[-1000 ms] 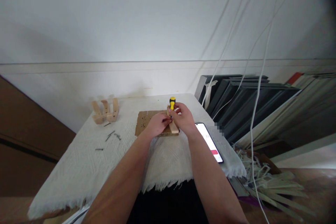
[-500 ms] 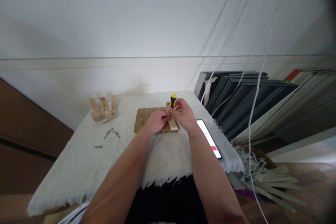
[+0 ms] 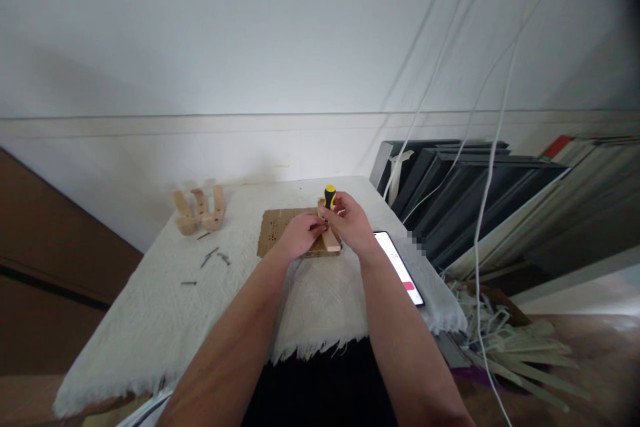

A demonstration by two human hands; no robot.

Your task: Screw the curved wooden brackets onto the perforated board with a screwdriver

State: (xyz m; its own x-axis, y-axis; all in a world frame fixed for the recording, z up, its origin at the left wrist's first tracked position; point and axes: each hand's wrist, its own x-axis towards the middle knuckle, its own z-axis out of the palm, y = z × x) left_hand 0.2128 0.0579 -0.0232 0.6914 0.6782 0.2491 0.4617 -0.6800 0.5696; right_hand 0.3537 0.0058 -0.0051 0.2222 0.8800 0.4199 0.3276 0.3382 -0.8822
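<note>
My right hand (image 3: pixel 349 219) is closed round an upright screwdriver (image 3: pixel 330 195) with a yellow and black handle. Below it lies a light wooden piece (image 3: pixel 331 240), on top of a brown cardboard pad (image 3: pixel 270 230) full of small holes. My left hand (image 3: pixel 301 233) rests over the cardboard, its fingertips pinched together at the wooden piece, close under the screwdriver's handle. What sits between those fingertips is too small to make out, and the screwdriver's tip is hidden by the fingers.
Several curved wooden pieces (image 3: pixel 200 213) stand at the table's back left, with several loose screws (image 3: pixel 209 257) nearer me. A phone (image 3: pixel 400 270) lies right of my right hand. White cloth (image 3: pixel 320 307) covers the table. Dark panels (image 3: pixel 450 193) lean against the wall, and white cables (image 3: pixel 487 193) hang down.
The whole view has shifted slightly, so things appear a little lower. Both hands keep their places at the wooden piece, with the screwdriver still upright in my right hand.
</note>
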